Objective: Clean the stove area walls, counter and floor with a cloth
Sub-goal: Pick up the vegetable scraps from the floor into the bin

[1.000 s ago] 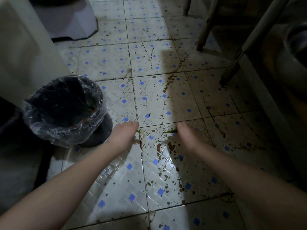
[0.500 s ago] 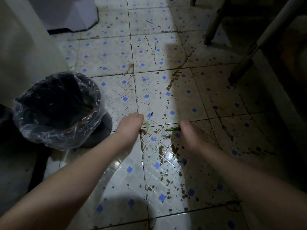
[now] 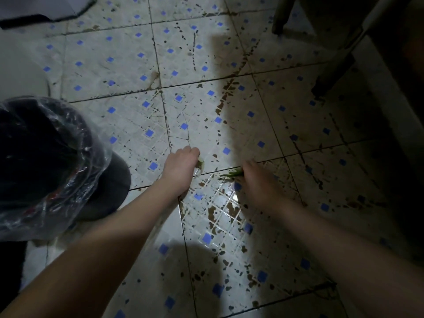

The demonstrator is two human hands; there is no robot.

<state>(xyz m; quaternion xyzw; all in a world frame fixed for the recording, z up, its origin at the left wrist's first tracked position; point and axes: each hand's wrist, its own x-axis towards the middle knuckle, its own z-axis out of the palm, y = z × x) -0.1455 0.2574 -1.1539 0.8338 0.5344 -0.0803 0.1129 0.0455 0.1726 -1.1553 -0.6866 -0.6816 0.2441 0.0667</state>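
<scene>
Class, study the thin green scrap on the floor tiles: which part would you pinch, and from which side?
Pinch the green scrap at its right end, from above, with the right hand. It lies flat and thin along the floor, and that end sits at this hand's fingertips.

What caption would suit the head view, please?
Stained tile floor: left hand and right hand pinch vegetable scraps beside lined bin.

No legible text, label, brand, number or sign anywhere. Floor tiles (image 3: 128,65): blue square pattern and brown stains only. Bin liner (image 3: 91,143): clear plastic, no print discernible in dim light.
</scene>
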